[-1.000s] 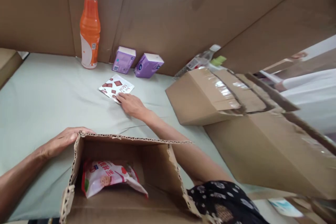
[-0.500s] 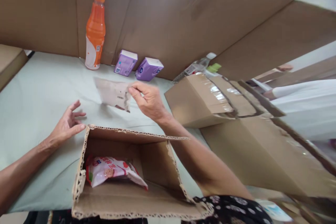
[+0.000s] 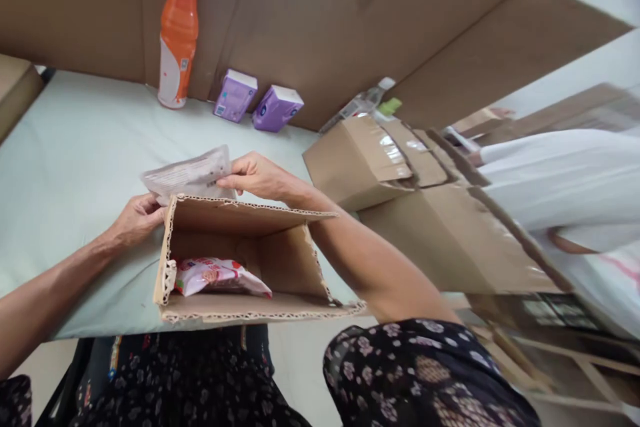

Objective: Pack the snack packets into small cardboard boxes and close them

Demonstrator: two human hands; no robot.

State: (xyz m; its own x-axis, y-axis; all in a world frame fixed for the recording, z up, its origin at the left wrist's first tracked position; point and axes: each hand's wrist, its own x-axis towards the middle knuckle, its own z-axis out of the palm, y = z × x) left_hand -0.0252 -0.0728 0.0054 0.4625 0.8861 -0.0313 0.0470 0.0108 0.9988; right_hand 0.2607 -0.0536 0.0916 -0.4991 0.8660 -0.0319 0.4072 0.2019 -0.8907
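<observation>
Right hand: the person's right hand (image 3: 260,177) is pinching the right end of a flat, pale grey plastic pouch (image 3: 190,177) between thumb and fingers.
Left hand: the left hand (image 3: 135,220) is reaching the pouch's lower left corner, fingers bending; fingertips partly hidden, cannot tell if gripping.
Pouch: hanging tilted between both hands, just beyond the box's far wall, over the middle of the pale green cloth-covered table (image 3: 90,147).
Open box: a brown corrugated cardboard box with ragged rims (image 3: 240,213) is sitting at the table's near edge.
Snack bag: a white, pink and red glossy plastic bag (image 3: 220,277) is lying inside the box, toward its left wall.
Far edge: an orange plastic drink bottle with orange cap (image 3: 179,33) is standing upright left of two purple-and-white block-shaped packs (image 3: 236,95) (image 3: 277,108), a brown cardboard wall (image 3: 310,27) rising behind.
Right edge: brown taped cardboard cartons (image 3: 345,167) are standing there; a clear plastic bottle (image 3: 360,103) is leaning behind.
Far left corner: a plain brown box (image 3: 15,93) is showing partly.
</observation>
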